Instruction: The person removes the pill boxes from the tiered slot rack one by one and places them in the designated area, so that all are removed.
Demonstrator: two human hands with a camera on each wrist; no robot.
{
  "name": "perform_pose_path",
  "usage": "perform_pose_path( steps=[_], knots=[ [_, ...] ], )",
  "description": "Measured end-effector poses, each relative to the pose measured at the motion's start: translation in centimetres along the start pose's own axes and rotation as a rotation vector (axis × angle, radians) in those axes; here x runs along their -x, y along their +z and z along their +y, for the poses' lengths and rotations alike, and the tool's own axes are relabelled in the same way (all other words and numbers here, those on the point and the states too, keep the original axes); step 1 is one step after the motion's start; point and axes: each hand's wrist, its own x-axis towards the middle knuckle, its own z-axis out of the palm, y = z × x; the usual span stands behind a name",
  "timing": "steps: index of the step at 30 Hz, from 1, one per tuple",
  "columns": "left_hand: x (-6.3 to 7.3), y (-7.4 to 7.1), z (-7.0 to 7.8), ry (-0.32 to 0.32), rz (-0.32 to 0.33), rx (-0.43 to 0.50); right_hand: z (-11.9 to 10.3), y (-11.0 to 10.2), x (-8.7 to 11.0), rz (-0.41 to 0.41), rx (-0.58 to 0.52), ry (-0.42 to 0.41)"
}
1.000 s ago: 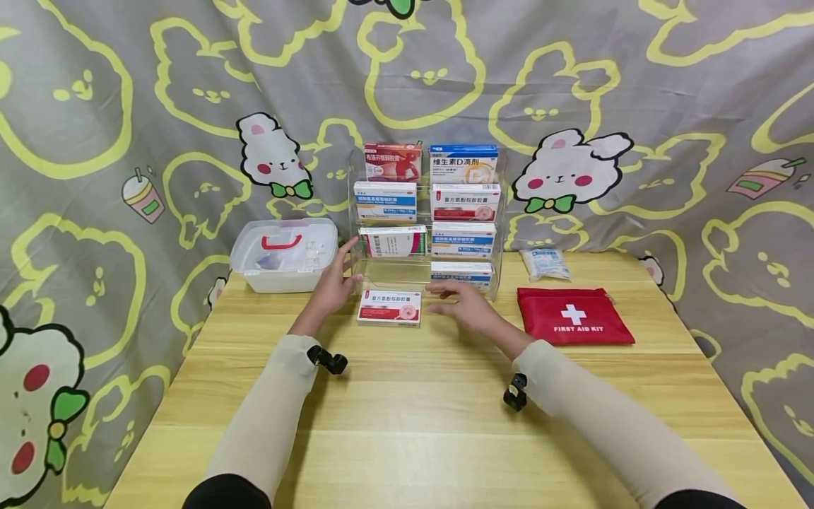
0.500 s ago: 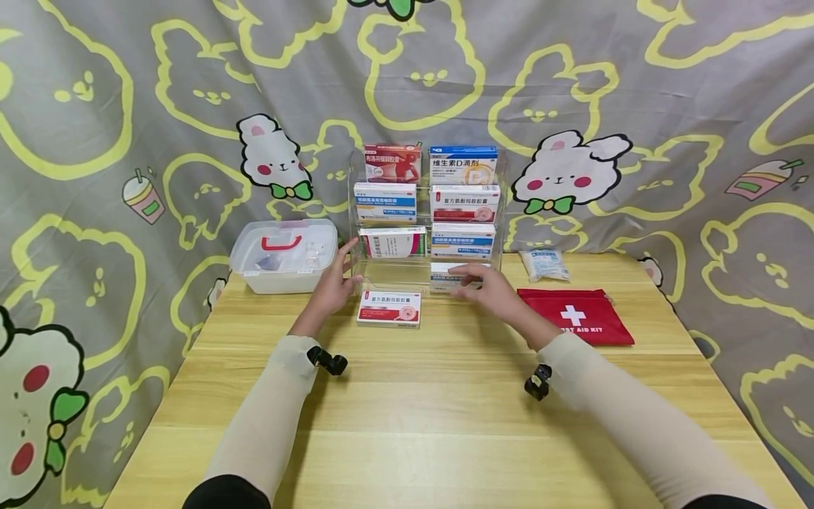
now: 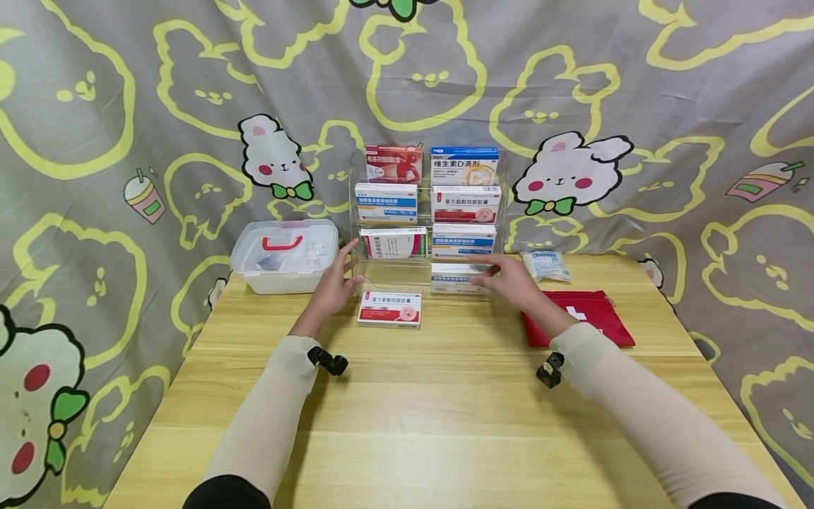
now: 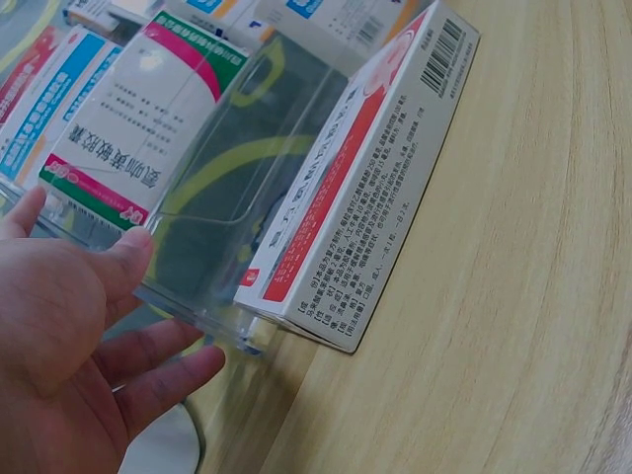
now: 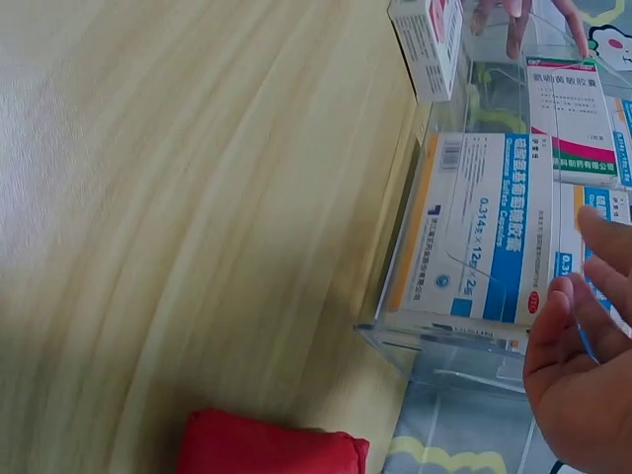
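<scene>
A clear acrylic rack (image 3: 389,273) holds medicine boxes in two columns. My left hand (image 3: 332,284) is at its left side; in the left wrist view its thumb lies by the clear edge, near a white, pink and green box (image 4: 148,117), with the other fingers spread. In front of the rack's bare lower-left slot, a red-and-white medicine box (image 3: 389,309) leans back. My right hand (image 3: 514,284) is at the lower-right slot, fingertips overlapping the right end of a blue-and-white capsule box (image 3: 450,278). The right wrist view shows those fingers loosely bent beside this box (image 5: 484,227).
A lidded clear plastic case (image 3: 285,272) with a red handle stands left of the rack. On the right lie a red first aid pouch (image 3: 610,322), partly behind my right forearm, and a small white packet (image 3: 545,264). A patterned curtain (image 3: 420,85) hangs behind the wooden table (image 3: 407,424).
My right hand has moved right, from beside the leaning red-and-white box across to the right end of the lower-right capsule box. The left hand has stayed at the rack's left side.
</scene>
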Motion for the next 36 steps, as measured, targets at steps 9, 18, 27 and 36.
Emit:
perform_pose_path(
  steps=[9,18,27,36],
  knots=[
    [-0.11,0.08,-0.23,0.014,-0.003,0.006,0.29,-0.3,-0.27,0.014,0.062,0.056],
    [-0.06,0.06,-0.18,0.025,0.0,0.003,0.32,0.31,-0.25,0.057,0.109,0.04],
    [-0.06,0.07,-0.32,0.018,-0.005,0.009,0.16,0.51,-0.19,0.057,0.113,0.048],
    [-0.07,0.1,-0.2,0.017,-0.007,0.014,0.07,0.44,-0.31,0.057,0.13,0.061]
  ],
)
